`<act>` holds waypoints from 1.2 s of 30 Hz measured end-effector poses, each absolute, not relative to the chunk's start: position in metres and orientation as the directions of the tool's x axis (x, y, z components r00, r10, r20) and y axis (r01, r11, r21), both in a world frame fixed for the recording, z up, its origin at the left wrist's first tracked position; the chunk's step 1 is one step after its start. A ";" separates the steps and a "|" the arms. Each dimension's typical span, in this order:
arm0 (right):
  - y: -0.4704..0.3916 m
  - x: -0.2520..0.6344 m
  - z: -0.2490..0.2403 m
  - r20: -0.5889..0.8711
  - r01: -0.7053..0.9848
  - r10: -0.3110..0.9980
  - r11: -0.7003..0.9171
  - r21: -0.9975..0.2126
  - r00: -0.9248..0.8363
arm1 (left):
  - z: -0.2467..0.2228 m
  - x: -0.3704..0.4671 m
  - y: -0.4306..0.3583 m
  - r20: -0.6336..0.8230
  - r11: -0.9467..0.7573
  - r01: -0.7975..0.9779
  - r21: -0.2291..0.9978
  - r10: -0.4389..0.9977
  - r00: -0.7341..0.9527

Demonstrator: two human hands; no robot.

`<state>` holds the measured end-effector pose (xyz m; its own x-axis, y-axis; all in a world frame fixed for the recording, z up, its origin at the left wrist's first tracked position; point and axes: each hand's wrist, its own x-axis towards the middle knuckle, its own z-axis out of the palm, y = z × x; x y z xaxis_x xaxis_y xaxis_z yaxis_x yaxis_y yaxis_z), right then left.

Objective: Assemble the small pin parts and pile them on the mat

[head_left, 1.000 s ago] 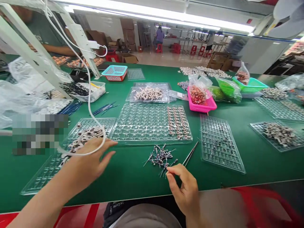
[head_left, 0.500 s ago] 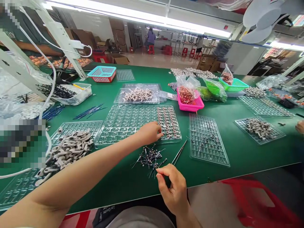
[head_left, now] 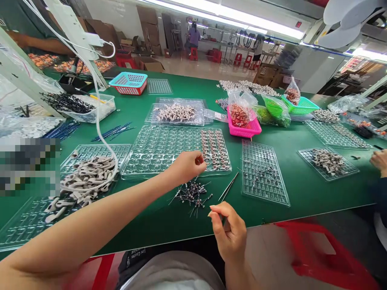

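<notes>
My left hand [head_left: 190,165] is held over the front edge of a clear blister tray [head_left: 163,151], with its fingers curled and pinched. Whatever is in them is hidden. Rows of small beige-and-brown parts [head_left: 213,149] fill the tray's right side. Close to the table's front edge, my right hand [head_left: 230,229] has thumb and forefinger pressed together. Anything between those tips is too small to make out. Between the hands lies a loose pile of small dark components with thin wire leads [head_left: 193,193]. Metal tweezers [head_left: 228,186] rest on the table beyond my right hand.
Beige earpiece-like shells [head_left: 92,177] are heaped at left under a white cable [head_left: 97,104]. A second tray [head_left: 263,173] holds scattered components at right. Behind stand a pink basket [head_left: 244,131] and a stacked tray of white parts [head_left: 175,112]. Another person's hand [head_left: 379,161] is far right.
My right hand has drawn back to the right, away from the wire-leaded pile. My left hand has stayed by the tray edge, its fingers slightly turned. The view has shifted a little.
</notes>
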<state>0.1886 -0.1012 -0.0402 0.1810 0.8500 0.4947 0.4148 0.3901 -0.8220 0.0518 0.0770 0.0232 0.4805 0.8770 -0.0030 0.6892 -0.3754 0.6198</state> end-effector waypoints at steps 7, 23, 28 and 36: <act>-0.088 0.218 -0.027 0.486 0.723 0.873 0.310 -0.617 0.041 | 0.041 0.003 0.014 -0.119 -0.215 0.493 0.843 0.819 0.561; -0.071 0.219 -0.014 0.343 0.845 0.913 0.354 -0.400 -0.220 | 0.008 -0.004 0.005 -0.277 0.154 0.247 0.957 0.742 0.610; -0.081 0.210 -0.014 0.349 0.803 0.924 0.327 -0.498 -0.160 | 0.011 -0.004 0.004 -0.325 0.226 0.237 0.945 0.733 0.598; -0.078 0.194 -0.018 0.382 0.745 0.907 0.379 -0.549 -0.179 | 0.013 -0.005 0.003 -0.195 -0.060 0.385 0.921 0.785 0.588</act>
<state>0.1944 -0.0779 -0.0177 -0.1791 0.9065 0.3823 0.7454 0.3786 -0.5486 -0.0047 0.0028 0.0129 0.5875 0.7854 -0.1947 0.3854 -0.0600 0.9208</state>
